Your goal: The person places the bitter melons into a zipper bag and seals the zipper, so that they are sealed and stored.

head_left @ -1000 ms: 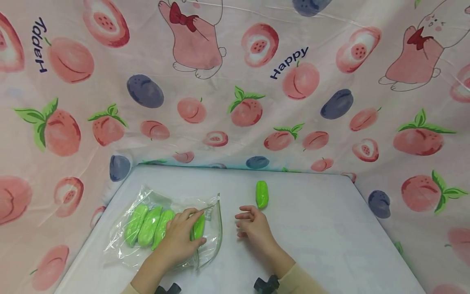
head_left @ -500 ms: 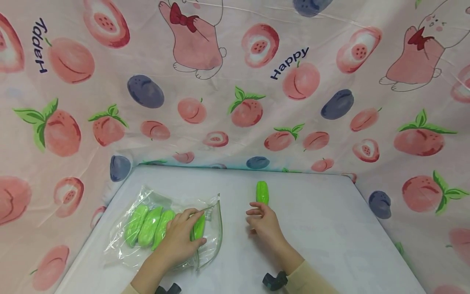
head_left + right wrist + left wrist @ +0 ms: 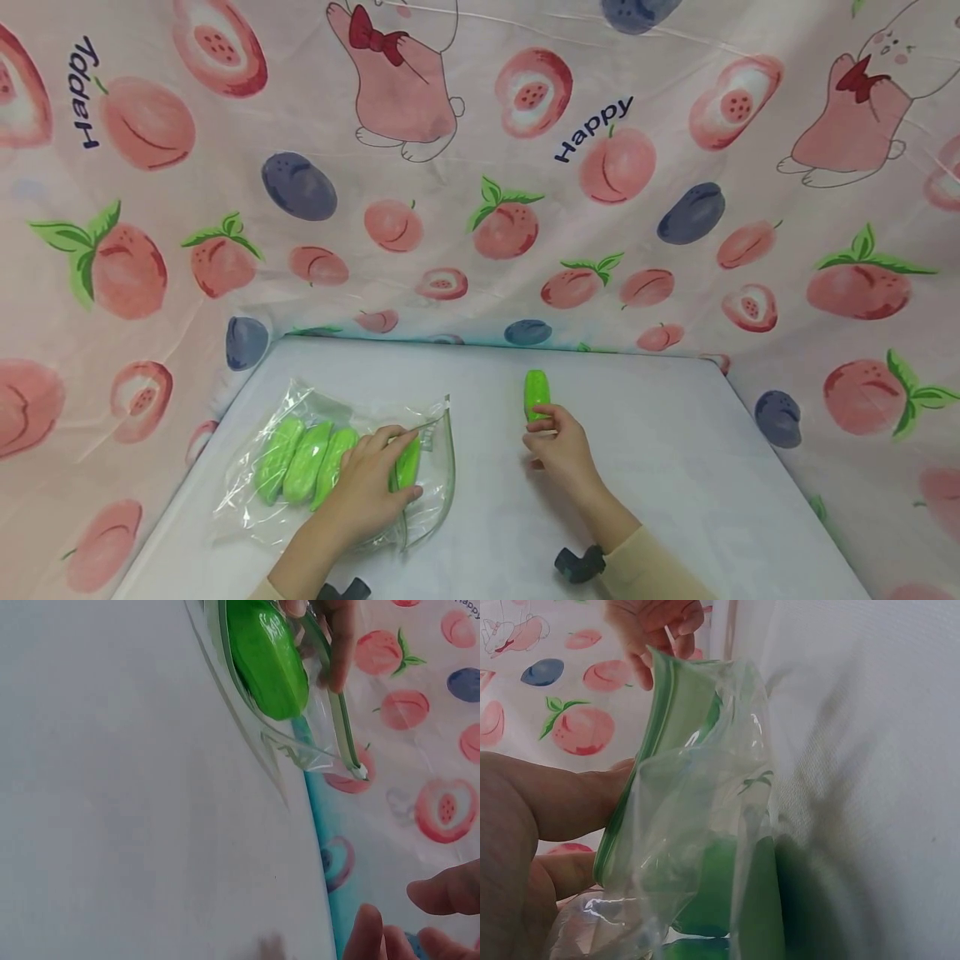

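A clear zip bag (image 3: pixel 435 500) lies on the left of the table with several glossy green, cucumber-shaped pieces (image 3: pixel 306 462) inside. My left hand (image 3: pixel 371 483) holds the bag near its mouth, which gapes in the left wrist view, beside the green zip strip (image 3: pixel 656 727). Inside the mouth, one green piece (image 3: pixel 270 664) shows in the right wrist view. A loose green piece (image 3: pixel 536 392) lies beyond my right hand (image 3: pixel 562 454). Fingers of that hand overlap the near end of the piece in the head view; whether they touch it I cannot tell.
A white table (image 3: pixel 712 500) carries everything. Behind and at both sides hangs a pink fruit-print cloth (image 3: pixel 450 208). A black wrist mount (image 3: pixel 580 564) sits at my right wrist, close to the table's near side.
My right hand has moved to the right and slightly forward, from left of the loose green piece to its near end. The left hand and bag have stayed put.
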The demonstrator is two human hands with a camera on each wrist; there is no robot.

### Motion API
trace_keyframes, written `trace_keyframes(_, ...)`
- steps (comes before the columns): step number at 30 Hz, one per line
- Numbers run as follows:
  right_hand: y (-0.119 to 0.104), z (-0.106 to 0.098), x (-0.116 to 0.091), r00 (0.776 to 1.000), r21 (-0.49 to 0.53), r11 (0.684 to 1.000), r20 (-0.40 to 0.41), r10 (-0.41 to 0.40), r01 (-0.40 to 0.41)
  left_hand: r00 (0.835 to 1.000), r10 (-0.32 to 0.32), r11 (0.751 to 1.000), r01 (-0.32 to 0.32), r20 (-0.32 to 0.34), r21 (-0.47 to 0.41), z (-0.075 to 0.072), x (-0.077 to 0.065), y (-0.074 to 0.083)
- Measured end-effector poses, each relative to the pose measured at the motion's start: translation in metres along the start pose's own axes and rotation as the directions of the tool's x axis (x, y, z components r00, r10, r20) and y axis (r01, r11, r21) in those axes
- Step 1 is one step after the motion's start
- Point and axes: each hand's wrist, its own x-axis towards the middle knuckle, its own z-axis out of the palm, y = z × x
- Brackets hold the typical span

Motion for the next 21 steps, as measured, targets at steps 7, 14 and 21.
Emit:
trace_keyframes(7, 0.002, -0.009, 0.007, 0.999, -0.012, 1.000, -0.032, 0.002, -0.002, 1.000, -0.002, 1.000, 0.002, 0.002, -0.012, 0.000, 0.000, -0.001)
trace_keyframes(14, 0.002, -0.019, 0.015, 0.999, -0.036, 0.999, -0.053, 0.007, -0.009, 1.000, 0.006, 1.000, -0.006, -0.007, 0.003, 0.001, 0.001, -0.001)
trace_keyframes(21, 0.006, -0.028, 0.025, 0.998, -0.044, 0.999, -0.064, 0.002, -0.005, 1.000, 0.005, 1.000, -0.005, -0.008, 0.002, 0.000, 0.000, 0.000)
